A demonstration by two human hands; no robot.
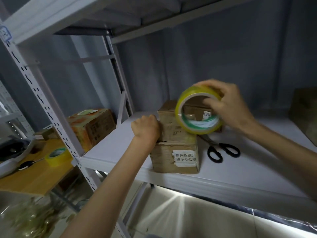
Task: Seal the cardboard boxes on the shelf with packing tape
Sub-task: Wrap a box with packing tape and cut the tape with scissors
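A small brown cardboard box (175,152) with a white label stands on the white shelf (120,143). My left hand (145,128) is curled against the box's top left edge, pressing there; what its fingers hold is hidden. My right hand (228,105) grips a yellow roll of packing tape (197,110) above the right side of the box, thumb inside the core and fingers over the rim. A second box (199,109) shows behind, through the roll.
Black scissors (223,151) lie on the shelf right of the box. An orange printed carton (92,126) and another tape roll (55,156) sit on a wooden table (34,177) at the left. A brown box (303,114) stands at the far right.
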